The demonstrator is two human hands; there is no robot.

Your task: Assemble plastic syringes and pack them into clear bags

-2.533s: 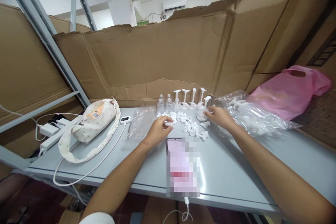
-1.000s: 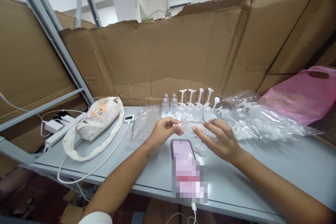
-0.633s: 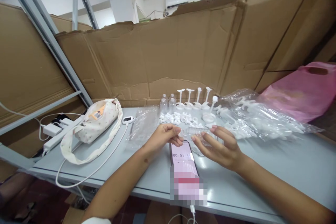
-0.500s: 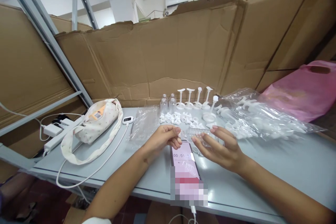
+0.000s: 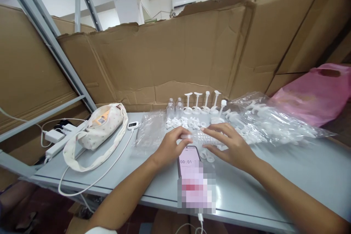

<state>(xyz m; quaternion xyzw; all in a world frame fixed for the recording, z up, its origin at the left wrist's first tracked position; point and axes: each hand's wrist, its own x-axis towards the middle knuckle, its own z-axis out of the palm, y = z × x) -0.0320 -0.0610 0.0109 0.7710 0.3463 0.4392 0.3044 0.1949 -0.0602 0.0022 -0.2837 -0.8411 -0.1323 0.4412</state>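
Just beyond the phone (image 5: 189, 159), the left hand (image 5: 168, 146) and right hand (image 5: 231, 146) pinch a small clear bottle (image 5: 203, 138) level between them, apparently to steady both ends.

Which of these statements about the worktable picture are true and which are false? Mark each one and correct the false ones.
1. Both hands meet at a small clear plastic bottle. True: left hand and right hand hold its ends.
2. The phone lies beyond the white parts. False: it lies nearer the person, below the hands.
3. The pink bag sits at the right. True.
4. The cloth pouch lies to the right of the hands. False: it lies to their left.
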